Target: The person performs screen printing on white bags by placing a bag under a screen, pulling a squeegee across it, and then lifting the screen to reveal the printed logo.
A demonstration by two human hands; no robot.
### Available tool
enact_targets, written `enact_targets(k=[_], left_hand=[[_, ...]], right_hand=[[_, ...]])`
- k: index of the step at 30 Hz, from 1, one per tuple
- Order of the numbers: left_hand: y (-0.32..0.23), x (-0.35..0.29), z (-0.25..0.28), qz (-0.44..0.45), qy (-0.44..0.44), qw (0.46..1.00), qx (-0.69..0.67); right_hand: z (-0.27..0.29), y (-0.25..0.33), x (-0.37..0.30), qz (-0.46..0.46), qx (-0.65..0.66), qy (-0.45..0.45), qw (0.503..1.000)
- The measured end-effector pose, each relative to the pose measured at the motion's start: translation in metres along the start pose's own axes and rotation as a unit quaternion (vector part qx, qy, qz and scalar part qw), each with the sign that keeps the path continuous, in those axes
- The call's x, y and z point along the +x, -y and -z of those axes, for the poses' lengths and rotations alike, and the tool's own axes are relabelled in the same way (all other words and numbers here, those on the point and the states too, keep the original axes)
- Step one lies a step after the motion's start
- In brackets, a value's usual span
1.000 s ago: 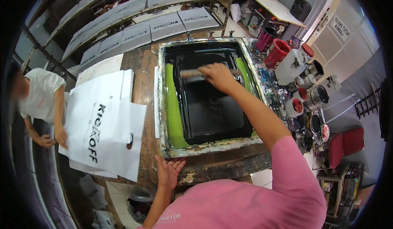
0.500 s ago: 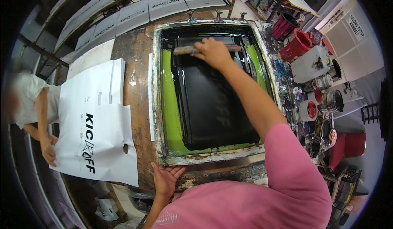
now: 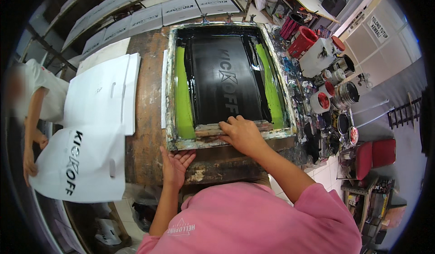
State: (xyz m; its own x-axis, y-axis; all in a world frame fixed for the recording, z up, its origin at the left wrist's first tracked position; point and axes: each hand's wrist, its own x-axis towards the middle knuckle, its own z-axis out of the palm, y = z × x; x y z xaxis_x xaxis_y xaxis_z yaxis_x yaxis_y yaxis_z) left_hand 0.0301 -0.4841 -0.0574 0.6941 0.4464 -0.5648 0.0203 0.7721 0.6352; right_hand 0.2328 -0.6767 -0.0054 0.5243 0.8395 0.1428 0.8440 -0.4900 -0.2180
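A wide squeegee (image 3: 208, 130) rests at the near end of a screen printing frame (image 3: 171, 90), and my right hand (image 3: 242, 134) is closed around its wooden handle. Black ink covers the mesh (image 3: 210, 81), with green strips along both sides; dark lettering shows through the middle. At the frame's near left corner my left hand (image 3: 177, 165) lies palm up with fingers spread, touching or just under the rim. To the left, a co-worker (image 3: 45, 90) holds the edge of a printed white bag (image 3: 81, 168) over a stack of white bags (image 3: 97, 86).
Paint tubs, including a red bucket (image 3: 302, 43) and a white container (image 3: 317, 56), crowd the ink-stained right side of the table. Metal clamps (image 3: 229, 18) stand behind the frame. Racks with printed bags (image 3: 181, 10) line the back. A red chair (image 3: 374, 156) stands at the right.
My right hand has drawn the squeegee from the frame's far end to its near end. The co-worker has pulled the printed bag leftward and nearer, off the stack.
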Motion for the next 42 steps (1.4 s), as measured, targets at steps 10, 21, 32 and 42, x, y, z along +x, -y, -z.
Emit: enact_targets(k=[10,21,32,42], left_hand=[[-0.011,-0.005,0.001,-0.084,0.119,0.989,-0.013],[-0.074,0.020,-0.076,-0.404,0.054,0.619,0.671],[-0.017,0.047,-0.068,-0.301,-0.046,0.475,0.826],[-0.086,0.062,-0.142,-0.547,-0.060,0.690,0.470]], right_hand=[[0.038,0.028,-0.018,0.021,-0.066,-0.091,0.993],[0.200,0.025,0.093,0.059,-0.135,-0.347,0.926],[0.264,0.016,0.154,0.065,-0.114,-0.352,0.927],[0.283,0.010,0.174,0.039,-0.076,-0.334,0.939]])
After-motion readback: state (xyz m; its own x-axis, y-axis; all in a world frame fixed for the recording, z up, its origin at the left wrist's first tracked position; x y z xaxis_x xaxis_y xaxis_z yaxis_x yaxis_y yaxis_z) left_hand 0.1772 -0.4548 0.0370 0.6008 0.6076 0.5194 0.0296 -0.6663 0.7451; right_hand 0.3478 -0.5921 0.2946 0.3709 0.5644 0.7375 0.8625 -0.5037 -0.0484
